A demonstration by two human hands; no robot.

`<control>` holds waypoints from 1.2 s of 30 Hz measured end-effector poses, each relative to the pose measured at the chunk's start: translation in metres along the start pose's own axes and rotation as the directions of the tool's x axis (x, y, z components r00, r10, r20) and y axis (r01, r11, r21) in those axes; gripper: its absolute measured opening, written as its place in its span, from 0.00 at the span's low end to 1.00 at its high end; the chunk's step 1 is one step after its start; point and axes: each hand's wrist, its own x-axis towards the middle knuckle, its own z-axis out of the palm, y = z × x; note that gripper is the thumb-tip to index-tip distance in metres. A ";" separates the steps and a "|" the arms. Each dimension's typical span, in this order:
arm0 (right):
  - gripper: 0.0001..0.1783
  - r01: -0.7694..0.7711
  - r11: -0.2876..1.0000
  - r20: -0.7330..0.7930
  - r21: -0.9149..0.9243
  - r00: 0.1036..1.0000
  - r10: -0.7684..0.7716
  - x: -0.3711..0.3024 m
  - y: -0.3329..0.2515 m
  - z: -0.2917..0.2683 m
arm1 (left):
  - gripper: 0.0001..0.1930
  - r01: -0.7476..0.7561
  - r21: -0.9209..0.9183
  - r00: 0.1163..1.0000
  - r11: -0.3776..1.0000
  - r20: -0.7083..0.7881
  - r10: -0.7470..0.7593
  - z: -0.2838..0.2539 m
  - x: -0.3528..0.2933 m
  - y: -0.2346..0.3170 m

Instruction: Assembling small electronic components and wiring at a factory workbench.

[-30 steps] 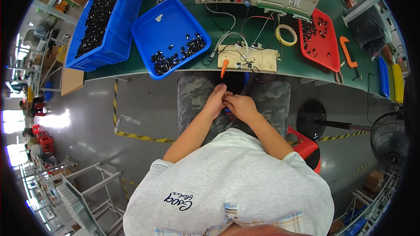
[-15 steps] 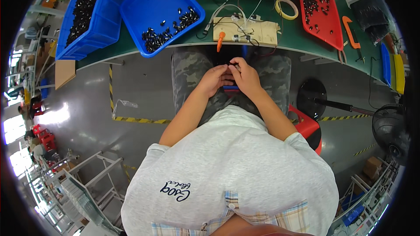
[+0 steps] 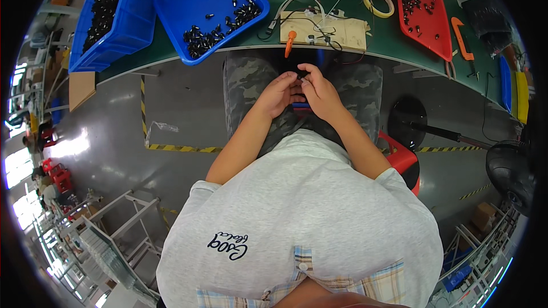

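Note:
Over my lap, just short of the table edge, my hands meet around a small black part (image 3: 301,75). My left hand (image 3: 277,96) pinches it between thumb and fingertips. From the other side my right hand (image 3: 321,94) grips it too, with the index finger curled over the top. The fingers cover most of the part, so its exact shape is hidden. Similar small black-and-silver pieces lie in a blue tray (image 3: 171,0) at the left of the table and in a red tray (image 3: 442,45) at the right.
A deep blue bin (image 3: 134,28) of black pieces stands far left. Ahead lies a wooden board (image 3: 354,33) with wires and an orange clamp (image 3: 290,44). Right of it are a tape roll (image 3: 391,10) and an orange-handled tool (image 3: 461,40). A black fan (image 3: 508,171) stands right.
My hands sit slightly higher in the picture, and the black part shows more between the fingertips. The table has shifted a little with the view.

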 end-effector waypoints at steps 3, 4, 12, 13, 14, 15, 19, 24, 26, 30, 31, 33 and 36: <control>0.23 -0.031 0.999 0.057 -0.017 0.998 0.032 0.002 -0.009 -0.002 | 0.11 -0.014 -0.002 1.000 1.000 -0.008 0.014 -0.004 0.003 -0.001; 0.25 -0.033 0.998 0.067 -0.054 0.997 0.037 0.002 -0.010 -0.003 | 0.10 -0.030 -0.006 1.000 1.000 -0.010 0.029 -0.006 0.004 -0.002; 0.26 -0.078 0.957 0.120 -0.279 0.986 0.116 0.002 -0.019 -0.018 | 0.07 -0.045 0.099 0.996 0.994 -0.074 0.053 0.006 0.001 0.000; 0.25 -0.081 0.951 0.132 -0.299 0.983 0.125 0.002 -0.022 -0.020 | 0.07 -0.043 0.112 0.996 0.993 -0.079 0.052 0.005 0.001 -0.001; 0.24 -0.085 0.944 0.141 -0.320 0.981 0.136 0.003 -0.023 -0.021 | 0.07 -0.043 0.111 0.996 0.993 -0.078 0.051 0.004 0.001 -0.002; 0.24 -0.086 0.944 0.141 -0.320 0.981 0.137 0.002 -0.021 -0.021 | 0.07 -0.055 0.165 0.995 0.985 -0.076 0.068 0.003 0.001 -0.003; 0.20 -0.046 0.942 0.128 -0.331 0.987 0.093 0.004 -0.004 -0.015 | 0.12 -0.075 0.270 0.989 0.960 -0.106 0.107 0.003 0.004 -0.008; 0.17 -0.153 0.910 -0.165 0.386 0.959 0.231 0.027 -0.006 -0.005 | 0.21 -0.048 0.201 0.990 0.978 -0.122 0.074 0.008 0.002 -0.002; 0.15 -0.162 0.870 -0.158 0.465 0.952 0.262 0.037 -0.009 -0.005 | 0.25 -0.028 0.189 0.988 0.982 -0.142 0.055 0.010 0.001 0.000; 0.13 -0.200 0.745 -0.087 0.636 0.941 0.328 0.046 -0.019 -0.001 | 0.25 -0.014 0.213 0.989 0.977 -0.139 0.045 0.009 0.003 0.001; 0.13 -0.219 0.701 -0.058 0.678 0.936 0.348 0.048 -0.021 -0.001 | 0.24 -0.013 0.210 0.990 0.978 -0.137 0.043 0.008 0.003 0.001; 0.12 -0.221 0.651 -0.046 0.726 0.929 0.366 0.047 -0.027 0.000 | 0.24 -0.026 0.199 0.991 0.980 -0.124 0.052 0.007 0.002 0.000; 0.11 -0.302 0.266 0.159 0.915 0.878 0.452 0.045 -0.042 -0.006 | 0.24 -0.034 0.191 0.992 0.981 -0.109 0.056 0.007 0.001 -0.002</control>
